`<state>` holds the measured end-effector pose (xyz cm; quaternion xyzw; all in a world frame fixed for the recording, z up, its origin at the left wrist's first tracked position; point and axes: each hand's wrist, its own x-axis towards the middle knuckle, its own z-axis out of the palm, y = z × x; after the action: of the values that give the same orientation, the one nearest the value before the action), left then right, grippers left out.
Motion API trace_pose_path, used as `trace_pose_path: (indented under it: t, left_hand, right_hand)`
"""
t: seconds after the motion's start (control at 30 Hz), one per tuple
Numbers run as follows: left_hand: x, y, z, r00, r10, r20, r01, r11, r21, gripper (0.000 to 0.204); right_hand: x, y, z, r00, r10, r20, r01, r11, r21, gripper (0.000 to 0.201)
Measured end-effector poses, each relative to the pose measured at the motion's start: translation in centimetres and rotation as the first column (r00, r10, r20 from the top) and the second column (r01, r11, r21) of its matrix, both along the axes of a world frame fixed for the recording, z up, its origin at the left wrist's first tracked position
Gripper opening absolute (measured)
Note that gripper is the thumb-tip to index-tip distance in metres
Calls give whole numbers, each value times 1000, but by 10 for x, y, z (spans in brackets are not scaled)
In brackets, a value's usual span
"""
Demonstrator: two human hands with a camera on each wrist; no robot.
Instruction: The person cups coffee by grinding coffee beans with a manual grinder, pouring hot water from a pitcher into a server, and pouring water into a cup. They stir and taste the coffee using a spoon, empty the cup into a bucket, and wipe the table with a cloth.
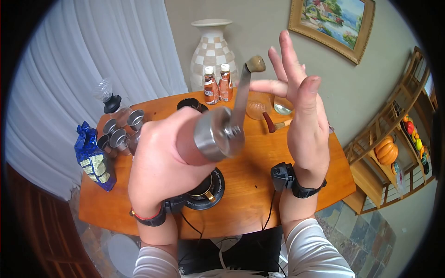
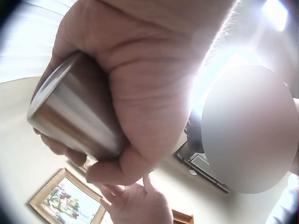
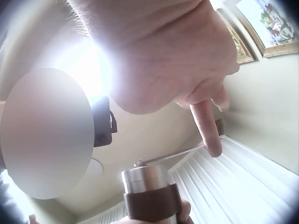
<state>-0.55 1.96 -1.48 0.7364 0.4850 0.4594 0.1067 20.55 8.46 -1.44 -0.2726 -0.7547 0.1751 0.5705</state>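
Note:
My left hand (image 1: 157, 155) grips a steel hand coffee grinder (image 1: 214, 134) above the table. A brown band wraps the grinder's body in the right wrist view, and the hand's fingers curl round its steel end (image 2: 79, 114) in the left wrist view. Its crank arm (image 1: 241, 92) stands up with a wooden knob (image 1: 256, 64) at the tip. To the right, my right hand (image 1: 306, 111) is raised with its fingers spread and fairly straight; one finger reaches toward the crank arm, just below the knob. Beneath the left hand, a dark cup (image 1: 202, 189) on a black saucer (image 1: 218, 197) is partly hidden.
Several metal cups (image 1: 119, 138) stand on the left of the wooden table (image 1: 250, 185), beside a blue bag (image 1: 96, 157) and a glass vessel (image 1: 121, 115). Two brown bottles (image 1: 211, 88), a brush (image 1: 280, 124) and glass containers (image 1: 283, 105) are toward the back. Cables hang from both wrists.

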Motion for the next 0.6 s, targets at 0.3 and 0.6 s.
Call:
trace_pose_path:
  t: [0.3,0.6]
  left_hand:
    - [3,6,-6,892,92,-443,-131,990,-58,23]
    - [-8,11,1,977,212,20,-212,967,144,26]
  right_hand:
    - [-26,-21,-2,899,341,-273,-344,938,40,101]
    - [-11,-36,10,899,410,153,-435,878,199,18]
